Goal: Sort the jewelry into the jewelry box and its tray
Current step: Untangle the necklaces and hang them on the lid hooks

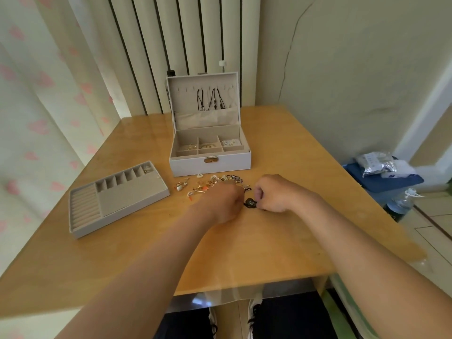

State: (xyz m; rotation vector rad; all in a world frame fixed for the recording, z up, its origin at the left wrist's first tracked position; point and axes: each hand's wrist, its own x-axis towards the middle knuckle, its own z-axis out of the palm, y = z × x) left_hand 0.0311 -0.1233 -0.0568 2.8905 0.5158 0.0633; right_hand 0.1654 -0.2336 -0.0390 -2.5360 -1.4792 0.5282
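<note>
The left hand point(223, 201) and right hand point(272, 194), fingers curled, are both pinching a black cord necklace with dark pendant point(250, 203), probably untangling it before boxing.

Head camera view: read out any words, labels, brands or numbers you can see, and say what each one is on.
No text can be read.
Silver packet on the blue container: faint print, too blurred to read.
Jewelry box clasp: no lettering visible.
Tray: no lettering visible.
Dark necklace held by the left hand and right hand: no lettering visible.
</note>
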